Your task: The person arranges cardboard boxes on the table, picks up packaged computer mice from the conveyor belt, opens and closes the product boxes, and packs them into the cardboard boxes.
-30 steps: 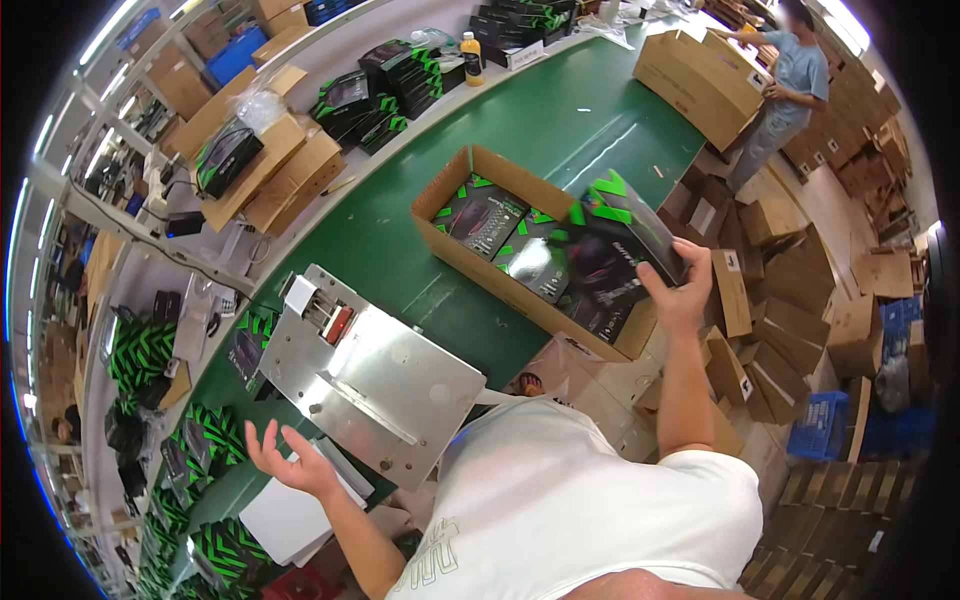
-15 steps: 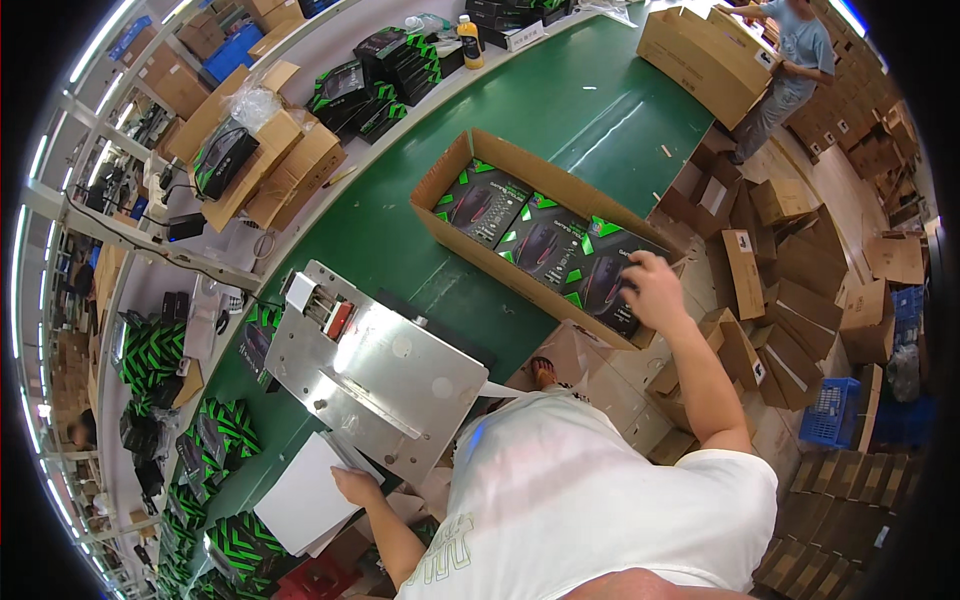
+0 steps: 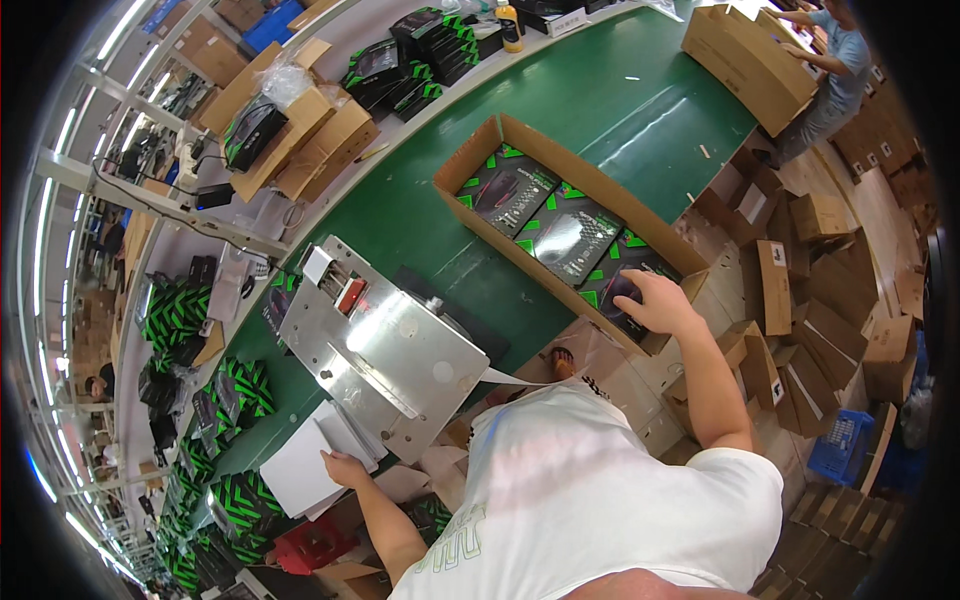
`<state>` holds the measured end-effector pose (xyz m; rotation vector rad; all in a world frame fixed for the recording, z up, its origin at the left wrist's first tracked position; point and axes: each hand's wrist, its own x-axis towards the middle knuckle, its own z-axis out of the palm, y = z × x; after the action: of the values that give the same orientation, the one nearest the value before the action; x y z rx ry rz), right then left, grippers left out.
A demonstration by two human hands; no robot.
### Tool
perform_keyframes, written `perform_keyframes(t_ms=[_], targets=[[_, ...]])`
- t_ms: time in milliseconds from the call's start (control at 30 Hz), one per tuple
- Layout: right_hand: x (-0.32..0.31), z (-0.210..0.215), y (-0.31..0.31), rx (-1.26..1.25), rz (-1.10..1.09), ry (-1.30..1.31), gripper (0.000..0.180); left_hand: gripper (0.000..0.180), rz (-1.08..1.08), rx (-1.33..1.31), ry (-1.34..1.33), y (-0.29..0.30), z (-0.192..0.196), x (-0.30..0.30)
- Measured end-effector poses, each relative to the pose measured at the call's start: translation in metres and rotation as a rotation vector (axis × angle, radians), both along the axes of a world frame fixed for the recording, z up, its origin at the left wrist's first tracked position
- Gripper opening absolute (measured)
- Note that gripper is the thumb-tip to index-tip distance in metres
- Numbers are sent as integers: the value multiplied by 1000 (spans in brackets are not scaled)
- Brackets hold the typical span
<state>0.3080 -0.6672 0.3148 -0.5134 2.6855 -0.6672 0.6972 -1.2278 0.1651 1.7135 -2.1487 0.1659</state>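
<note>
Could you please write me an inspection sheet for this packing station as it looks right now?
Surface: green conveyor belt, mostly bare around the carton.
Job's things: open cardboard carton holding black-and-green product boxes laid flat; white sheet stack at the near edge.
Clutter: more black-and-green boxes piled at the left; folded cartons at the right.
Grip: right hand rests on the nearest box in the carton; left hand touches the white sheets.
Cables: dark leads by the left frame.
Surroundings: metal machine; another person at a far carton.
</note>
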Motion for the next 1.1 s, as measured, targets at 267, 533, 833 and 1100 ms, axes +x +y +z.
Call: perform_keyframes(t_ms=[267,533,833,1100], targets=[[31,21,-2,-552,-5,25,46,26,-294,-445,395,49,226,-82],[41,38,-24,-1480,-60,-259,114,30,-1629,61,279,335,232,-301],[21,-4,60,-809,-290,85,77,29,-1973,300,198,402,164,-391],[18,5,37,-513,-433,638,75,100,-1280,593,-808,325,89,-504]])
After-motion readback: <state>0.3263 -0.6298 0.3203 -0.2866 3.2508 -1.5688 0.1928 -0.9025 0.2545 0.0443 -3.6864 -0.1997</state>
